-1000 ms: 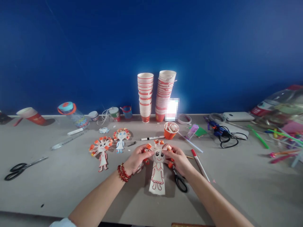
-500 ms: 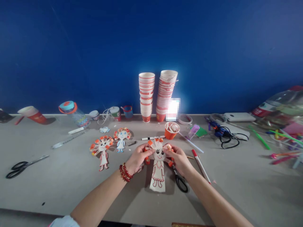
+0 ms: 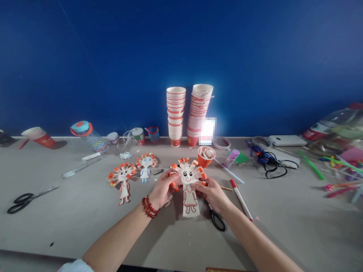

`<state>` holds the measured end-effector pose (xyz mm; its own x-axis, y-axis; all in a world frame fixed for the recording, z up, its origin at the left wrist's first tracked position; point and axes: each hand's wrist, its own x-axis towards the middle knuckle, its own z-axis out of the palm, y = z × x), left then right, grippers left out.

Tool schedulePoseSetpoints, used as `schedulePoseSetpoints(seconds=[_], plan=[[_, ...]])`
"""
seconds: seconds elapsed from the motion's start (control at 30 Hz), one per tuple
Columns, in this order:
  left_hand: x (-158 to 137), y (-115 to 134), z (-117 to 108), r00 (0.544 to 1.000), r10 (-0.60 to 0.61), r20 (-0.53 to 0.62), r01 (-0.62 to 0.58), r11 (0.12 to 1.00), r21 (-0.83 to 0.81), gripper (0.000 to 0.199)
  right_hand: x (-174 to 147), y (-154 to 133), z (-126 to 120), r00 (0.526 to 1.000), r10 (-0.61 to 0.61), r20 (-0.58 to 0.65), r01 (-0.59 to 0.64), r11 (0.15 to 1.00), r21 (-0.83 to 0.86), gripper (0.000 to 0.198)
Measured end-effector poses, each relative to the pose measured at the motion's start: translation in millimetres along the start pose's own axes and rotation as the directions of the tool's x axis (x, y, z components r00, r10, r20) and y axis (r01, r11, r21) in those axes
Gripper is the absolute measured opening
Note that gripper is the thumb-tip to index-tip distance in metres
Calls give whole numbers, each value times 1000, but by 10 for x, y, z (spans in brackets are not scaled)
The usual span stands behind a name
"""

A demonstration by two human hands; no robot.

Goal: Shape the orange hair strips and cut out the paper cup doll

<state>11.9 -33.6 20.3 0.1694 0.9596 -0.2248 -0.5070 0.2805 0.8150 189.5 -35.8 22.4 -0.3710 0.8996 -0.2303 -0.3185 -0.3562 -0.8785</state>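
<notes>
Between my two hands is a paper doll (image 3: 189,190) with a drawn smiling face, a red-outlined dress and a fringe of strips with curled orange ends. My left hand (image 3: 163,190) is closed on the left side of its head, thumb on the front. On the other side, my right hand (image 3: 214,194) pinches the head's lower right edge. Black-handled scissors (image 3: 217,220) lie under my right hand, their blades mostly hidden. To the left lie a similar red-dressed paper doll (image 3: 124,189) and a blue-drawn paper doll (image 3: 145,172).
Two tall stacks of paper cups (image 3: 176,117) stand by the blue wall. An orange cup of scraps (image 3: 205,156) and a black-and-white marker lie beyond my hands. A red marker (image 3: 241,200) is at right, near a glue gun (image 3: 263,155); more scissors (image 3: 25,200) lie far left.
The doll has tilted and risen slightly, its lower end now farther from me. My right hand has shifted lower on its head, and more of the fringe shows.
</notes>
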Motion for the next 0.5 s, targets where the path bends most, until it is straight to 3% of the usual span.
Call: schedulePoseSetpoints(seconds=[0.17, 0.3, 0.5], plan=[[-30, -88, 15, 997, -31, 65, 29, 999, 19, 34, 14, 13, -6, 999, -45, -29, 46, 999, 20, 34], [-24, -184, 1, 1000, 18, -6, -17, 990, 142, 40, 11, 0, -7, 998, -44, -49, 45, 999, 26, 31], [-4, -195, -4, 998, 57, 0, -56, 980, 190, 32, 5, -9, 9, 999, -36, -4, 36, 999, 34, 30]])
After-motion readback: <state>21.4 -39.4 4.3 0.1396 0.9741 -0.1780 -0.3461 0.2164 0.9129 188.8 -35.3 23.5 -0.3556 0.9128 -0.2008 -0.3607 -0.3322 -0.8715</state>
